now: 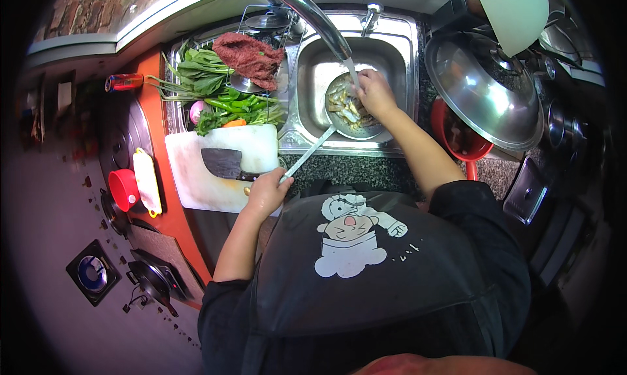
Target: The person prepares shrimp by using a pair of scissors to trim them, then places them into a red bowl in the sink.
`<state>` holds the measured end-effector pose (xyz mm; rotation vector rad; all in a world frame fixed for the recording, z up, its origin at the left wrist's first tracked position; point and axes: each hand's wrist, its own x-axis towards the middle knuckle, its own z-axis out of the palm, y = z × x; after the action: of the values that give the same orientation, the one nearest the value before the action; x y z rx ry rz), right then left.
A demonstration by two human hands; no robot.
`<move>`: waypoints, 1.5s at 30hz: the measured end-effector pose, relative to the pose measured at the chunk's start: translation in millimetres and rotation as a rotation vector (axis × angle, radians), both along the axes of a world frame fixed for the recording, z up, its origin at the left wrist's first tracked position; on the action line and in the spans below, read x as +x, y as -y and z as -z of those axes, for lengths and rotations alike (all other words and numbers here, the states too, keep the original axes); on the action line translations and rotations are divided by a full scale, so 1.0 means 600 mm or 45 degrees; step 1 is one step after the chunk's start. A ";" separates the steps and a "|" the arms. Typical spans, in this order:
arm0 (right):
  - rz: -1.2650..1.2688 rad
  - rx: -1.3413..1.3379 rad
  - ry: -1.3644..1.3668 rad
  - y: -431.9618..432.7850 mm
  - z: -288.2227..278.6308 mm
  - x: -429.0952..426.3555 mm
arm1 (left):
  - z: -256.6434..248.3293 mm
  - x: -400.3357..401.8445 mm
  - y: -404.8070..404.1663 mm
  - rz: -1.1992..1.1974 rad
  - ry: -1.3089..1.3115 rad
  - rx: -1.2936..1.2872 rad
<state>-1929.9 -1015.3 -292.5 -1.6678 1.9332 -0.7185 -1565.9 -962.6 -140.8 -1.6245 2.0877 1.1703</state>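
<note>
My left hand [268, 191] is closed around the long handle [311, 152] of a round metal strainer ladle. The ladle's bowl [362, 133] is down in the stainless steel sink [313, 66] and holds what look like raw shrimp [345, 108]. Water [351, 71] runs from the chrome faucet [318, 20] into the bowl. At the bowl's right side, my right hand [374, 93] reaches in at the shrimp with bent fingers. Its fingertips are partly hidden, so whether it grips a piece cannot be told.
Left of the sink, a cleaver [223, 163] lies on a white cutting board [191, 184]. Behind it are leafy greens [203, 71], green peppers [230, 104] and a reddish cloth [250, 56]. A large metal lid [455, 81] partly covers a red pan [460, 152] on the right.
</note>
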 end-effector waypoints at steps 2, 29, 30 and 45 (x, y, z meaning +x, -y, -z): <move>0.056 -0.012 0.002 -0.009 0.004 0.000 | -0.008 -0.011 0.001 -0.028 0.073 0.066; 0.475 -0.046 0.343 -0.091 0.052 -0.048 | 0.005 0.024 -0.009 -0.181 -0.038 0.035; 0.472 -0.063 0.340 -0.089 0.051 -0.049 | 0.008 0.025 -0.011 -0.183 -0.038 0.036; 0.269 0.181 -0.227 -0.071 0.028 -0.021 | 0.028 0.012 -0.012 -0.189 -0.109 0.045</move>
<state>-1942.4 -972.9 -309.0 -1.5010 2.2540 -0.5083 -1558.9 -955.6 -157.4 -1.7680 2.0130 1.3383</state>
